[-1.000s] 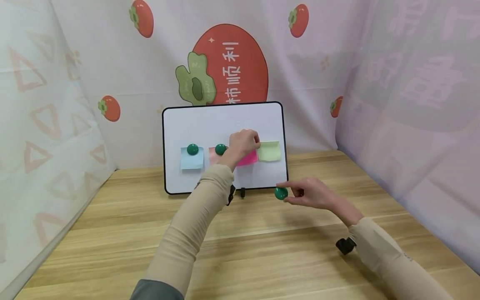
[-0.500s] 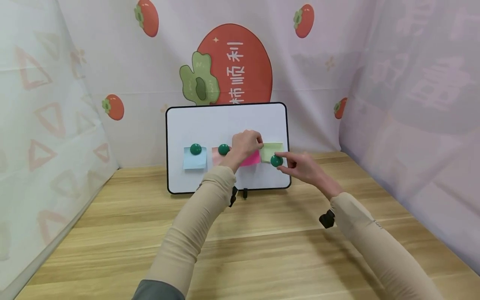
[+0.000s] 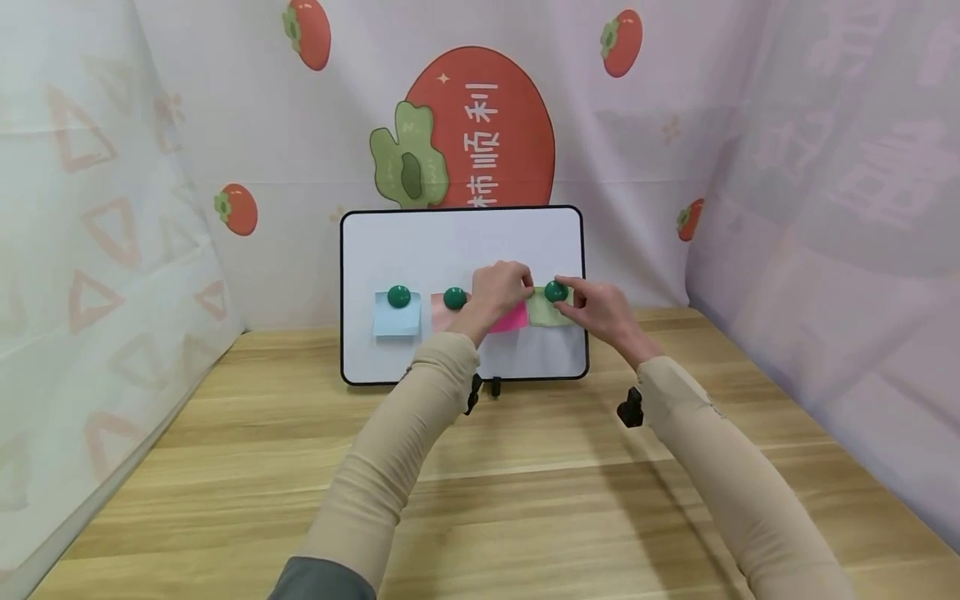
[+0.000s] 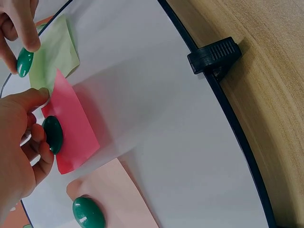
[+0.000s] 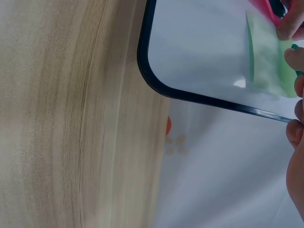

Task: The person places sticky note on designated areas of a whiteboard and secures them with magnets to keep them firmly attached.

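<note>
My right hand pinches a round green magnet between thumb and forefinger. The magnet is over the upper part of a light green sticky note; whether it touches the paper is unclear. My left hand holds that note's upper left corner, its thumb on the paper in the left wrist view. Just beside its curled fingers, a dark green magnet sits on a bright pink sticky note. Further left, green magnets rest on a salmon sticky note and a light blue one.
The notes are on a black-framed whiteboard standing on a wooden table. A black clip foot grips its lower edge. Fabric sheets with persimmon prints hang behind and at both sides.
My right hand has risen from in front of the board's lower right corner to the top of the light green note, carrying the magnet. My left hand stays at that note's corner.
</note>
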`<state>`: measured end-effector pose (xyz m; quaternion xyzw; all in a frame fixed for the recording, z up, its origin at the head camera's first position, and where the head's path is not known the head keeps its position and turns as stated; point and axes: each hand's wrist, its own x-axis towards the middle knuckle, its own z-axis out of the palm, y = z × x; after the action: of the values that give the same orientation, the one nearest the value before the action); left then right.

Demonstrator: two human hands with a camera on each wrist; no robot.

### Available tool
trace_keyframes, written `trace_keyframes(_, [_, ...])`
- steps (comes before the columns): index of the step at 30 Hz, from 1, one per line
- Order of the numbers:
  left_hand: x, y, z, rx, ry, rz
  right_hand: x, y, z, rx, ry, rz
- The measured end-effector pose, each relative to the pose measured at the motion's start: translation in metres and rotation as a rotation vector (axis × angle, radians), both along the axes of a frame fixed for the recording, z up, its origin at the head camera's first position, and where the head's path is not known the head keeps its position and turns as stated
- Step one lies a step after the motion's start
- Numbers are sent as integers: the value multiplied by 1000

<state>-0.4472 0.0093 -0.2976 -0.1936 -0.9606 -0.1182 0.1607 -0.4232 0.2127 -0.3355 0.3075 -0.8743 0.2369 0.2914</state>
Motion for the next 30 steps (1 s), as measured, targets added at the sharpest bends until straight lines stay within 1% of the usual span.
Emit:
trace_keyframes(4, [0,5,2,-26,14,-9,-6,1,0,-6,10,-59])
trace_keyframes(6, [0,6,2,-35,18,-3,-9,1,-1,-1,14,-80])
trace_keyframes(9, [-1,8,1,-43,12,11,-13,1,-4,7,11,-100])
trace_keyframes(14, [-1,9,1,-71,11,12,-14,-3,-4,20,-2,-126])
trace_keyframes(19, [0,8,1,-76,42,22,-15,-9,-1,24,-5,-138])
trace_keyframes(25, [-2,5,1,-70,68,27,-18,-14,-1,16,-27,-150])
trace_keyframes(28, [-3,4,0,-76,77,18,-18,-15,-2,7,-22,-144])
trace_keyframes(30, [-4,3,-1,-99,84,2,-18,-15,-2,6,-16,-139])
